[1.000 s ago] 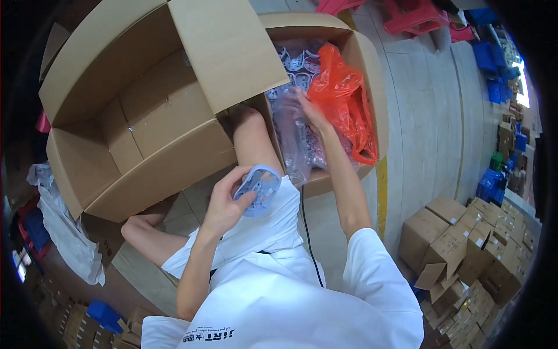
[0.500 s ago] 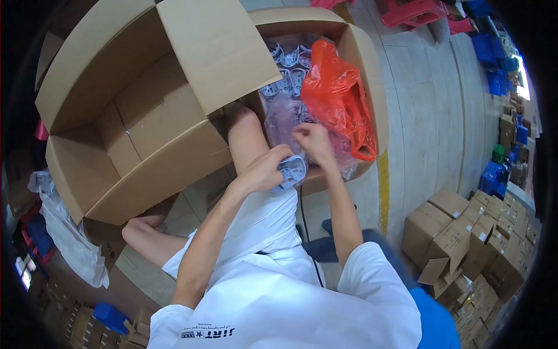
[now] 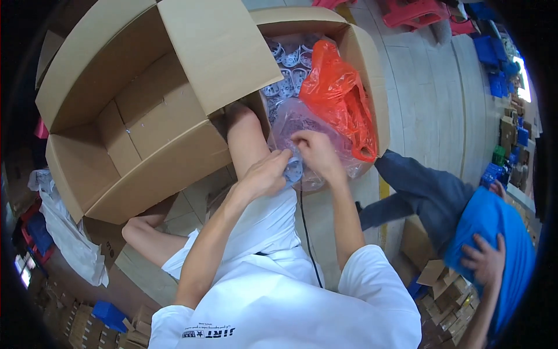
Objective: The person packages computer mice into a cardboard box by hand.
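My left hand [image 3: 265, 175] is closed on a pale blue, rounded plastic part [image 3: 294, 171], above my lap at the near edge of a cardboard box [image 3: 379, 93]. Just right of it, my right hand [image 3: 319, 153] has its fingers pinched together; what lies between them, if anything, is hidden. Thin clear plastic [image 3: 297, 116] bulges up beside and behind both hands. Inside the box, several white ring-like plastic parts [image 3: 285, 85] lie in rows. A crumpled red plastic bag [image 3: 339, 96] rests over the box's right side.
At left stands a larger open cardboard box [image 3: 154, 171], its flap [image 3: 218, 52] reaching toward the other box. A person in a blue top [image 3: 494, 227] is close on my right. Stacked cartons [image 3: 444, 305] and a pink stool [image 3: 412, 14] stand farther off. A black cable [image 3: 306, 224] hangs beside my lap.
My hands have come closer together, with the pale blue part between them. The clear plastic has risen around them. The person in blue has moved forward into view on the right.
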`<state>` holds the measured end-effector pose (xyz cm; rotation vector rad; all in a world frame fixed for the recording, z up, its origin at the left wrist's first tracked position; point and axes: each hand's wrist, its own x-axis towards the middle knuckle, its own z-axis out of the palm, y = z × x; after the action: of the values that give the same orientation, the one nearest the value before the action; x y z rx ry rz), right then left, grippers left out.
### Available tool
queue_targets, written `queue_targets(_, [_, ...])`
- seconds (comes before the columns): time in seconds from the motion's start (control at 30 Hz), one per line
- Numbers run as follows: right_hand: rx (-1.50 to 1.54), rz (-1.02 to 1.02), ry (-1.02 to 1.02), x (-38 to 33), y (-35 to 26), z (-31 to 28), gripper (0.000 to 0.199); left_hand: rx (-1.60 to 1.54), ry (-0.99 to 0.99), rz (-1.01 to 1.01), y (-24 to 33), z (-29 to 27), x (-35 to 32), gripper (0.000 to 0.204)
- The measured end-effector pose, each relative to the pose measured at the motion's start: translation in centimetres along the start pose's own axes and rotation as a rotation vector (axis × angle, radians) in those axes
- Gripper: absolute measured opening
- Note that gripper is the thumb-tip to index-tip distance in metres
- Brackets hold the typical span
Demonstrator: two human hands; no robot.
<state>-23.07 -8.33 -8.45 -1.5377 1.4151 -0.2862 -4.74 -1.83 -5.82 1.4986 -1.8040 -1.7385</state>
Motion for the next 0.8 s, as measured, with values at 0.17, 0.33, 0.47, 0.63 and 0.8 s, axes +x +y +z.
queue_targets(0.17, [-0.728,-0.337,0.023,4.9,7.3,4.2,0.018,-0.06,0.15,0.076,0.8,0.0,-3.6,0.035])
queue_targets(0.33, [-0.388,0.021,0.164,0.8,7.7,-0.9,0.022,-0.274,0.28,0.053,1.8,-1.2,-6.9,0.037])
queue_targets(0.47, [-0.347,0.184,0.132,-2.7,4.9,-3.1,0.023,-0.461,0.273,-0.035,1.7,-1.1,-8.8,0.039])
queue_targets(0.63, [-0.765,0.154,-0.352,-5.3,-1.6,-3.7,0.023,-0.522,0.305,-0.134,1.2,-0.8,-10.9,0.041])
queue_targets(0.8, [-0.524,-0.372,-0.051,2.2,0.8,1.5,0.018,-0.544,0.274,-0.164,1.5,-0.3,-11.0,0.042])
